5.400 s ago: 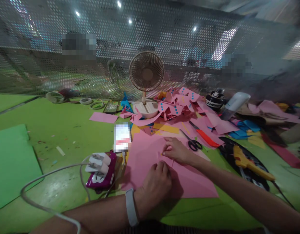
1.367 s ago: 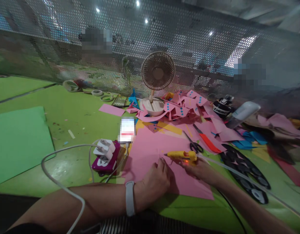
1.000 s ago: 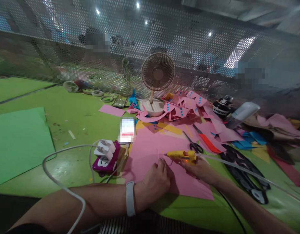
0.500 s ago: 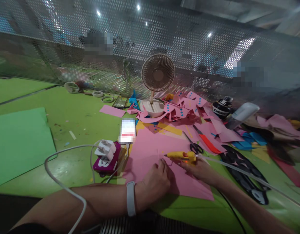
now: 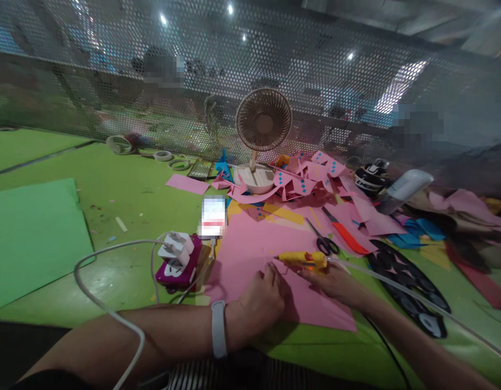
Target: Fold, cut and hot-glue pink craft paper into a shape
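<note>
My right hand (image 5: 335, 281) is wrapped round a yellow hot glue gun (image 5: 302, 260), whose nozzle points left. A long translucent glue stick (image 5: 397, 281) runs out of its back to the lower right. My left hand (image 5: 258, 300), with a pale band (image 5: 218, 329) on the wrist, rests on a large pink sheet (image 5: 242, 249). Its fingers are curled and pressed together just below the nozzle; whatever they pinch, if anything, is hidden. The nozzle hovers over or touches the sheet beside a faint pale strip; I cannot tell which.
A phone (image 5: 213, 216) and a purple power bank (image 5: 179, 271) with white plug adapters lie left of the sheet. Black scissors (image 5: 327, 245) and a red-handled cutter (image 5: 350, 238) lie right. Behind stand a fan (image 5: 264, 122) and pink cut-outs (image 5: 311, 176). A green sheet (image 5: 34, 238) lies far left.
</note>
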The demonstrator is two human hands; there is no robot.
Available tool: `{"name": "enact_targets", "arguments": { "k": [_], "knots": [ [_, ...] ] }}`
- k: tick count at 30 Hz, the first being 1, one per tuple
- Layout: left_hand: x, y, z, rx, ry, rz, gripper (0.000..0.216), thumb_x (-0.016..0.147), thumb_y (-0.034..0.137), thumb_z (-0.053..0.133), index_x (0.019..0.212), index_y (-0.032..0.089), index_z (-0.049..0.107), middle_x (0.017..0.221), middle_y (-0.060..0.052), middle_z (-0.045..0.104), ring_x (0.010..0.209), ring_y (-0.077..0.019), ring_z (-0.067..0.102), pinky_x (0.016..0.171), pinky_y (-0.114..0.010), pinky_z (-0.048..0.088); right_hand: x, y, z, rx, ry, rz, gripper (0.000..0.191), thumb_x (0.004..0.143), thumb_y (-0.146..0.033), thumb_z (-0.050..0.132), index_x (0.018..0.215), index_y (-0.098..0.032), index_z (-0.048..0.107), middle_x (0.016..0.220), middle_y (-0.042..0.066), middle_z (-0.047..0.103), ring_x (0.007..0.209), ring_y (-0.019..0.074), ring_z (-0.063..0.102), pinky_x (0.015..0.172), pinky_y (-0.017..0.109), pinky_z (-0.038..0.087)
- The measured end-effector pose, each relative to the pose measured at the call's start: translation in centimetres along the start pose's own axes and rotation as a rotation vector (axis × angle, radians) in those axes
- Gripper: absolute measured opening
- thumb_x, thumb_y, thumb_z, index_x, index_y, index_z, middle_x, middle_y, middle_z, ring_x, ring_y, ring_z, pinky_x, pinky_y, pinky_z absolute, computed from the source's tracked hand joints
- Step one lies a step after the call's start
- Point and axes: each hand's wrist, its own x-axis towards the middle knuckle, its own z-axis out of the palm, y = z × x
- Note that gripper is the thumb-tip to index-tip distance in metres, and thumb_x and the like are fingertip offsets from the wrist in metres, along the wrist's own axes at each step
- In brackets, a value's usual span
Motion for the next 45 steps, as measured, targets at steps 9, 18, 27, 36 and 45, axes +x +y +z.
{"name": "enact_targets", "arguments": {
  "k": [9,18,27,36,45],
  "knots": [
    [0.0,0.1,1.2,0.023,0.079,0.007,0.035,0.094,0.013,0.045,0.123,-0.005,0.054,0.122,-0.034,0.057,0.115,-0.0365,0.058,0.069,-0.041,0.055,-0.1,0.3,0.2,-0.083,0.043,-0.069,0.034,0.087,-0.026,0.051,0.115,-0.017,0.069,0.117,0.010,0.070,0.092,0.0173,0.068,0.079,0.027,0.055],
    [-0.1,0.1,0.6,0.051,0.050,0.005,0.036,0.095,0.013,0.044,0.124,-0.006,0.053,0.123,-0.033,0.057,0.114,-0.0367,0.059,0.068,-0.040,0.055,-0.1,0.1,0.2,-0.038,-0.006,-0.005,0.038,0.089,-0.020,0.049,0.123,-0.028,0.066,0.112,0.008,0.071,0.090,0.0221,0.068,0.082,0.035,0.054],
    [0.0,0.0,0.7,0.022,0.060,0.000,0.035,0.095,0.014,0.045,0.123,-0.004,0.054,0.122,-0.034,0.057,0.111,-0.0355,0.059,0.065,-0.039,0.054,0.0,0.3,-0.4,-0.133,-0.049,-0.071,0.050,0.083,-0.010,0.053,0.127,-0.031,0.063,0.120,0.009,0.068,0.095,0.0218,0.067,0.086,0.035,0.053],
    [-0.1,0.0,0.9,0.035,0.086,0.004,0.036,0.095,0.015,0.044,0.124,-0.004,0.055,0.121,-0.034,0.058,0.111,-0.0372,0.059,0.064,-0.040,0.055,0.0,0.6,-0.2,-0.166,-0.054,-0.092,0.046,0.086,-0.014,0.054,0.129,-0.028,0.061,0.125,0.012,0.065,0.100,0.0258,0.067,0.088,0.040,0.052],
    [0.0,0.2,0.9,0.030,0.068,-0.024,0.037,0.095,0.016,0.046,0.125,-0.003,0.055,0.124,-0.032,0.057,0.114,-0.0354,0.058,0.067,-0.039,0.055,0.0,0.8,0.0,-0.255,-0.010,-0.152,0.043,0.089,-0.016,0.052,0.129,-0.029,0.062,0.121,0.010,0.068,0.096,0.0230,0.068,0.085,0.035,0.054]
  ]
}}
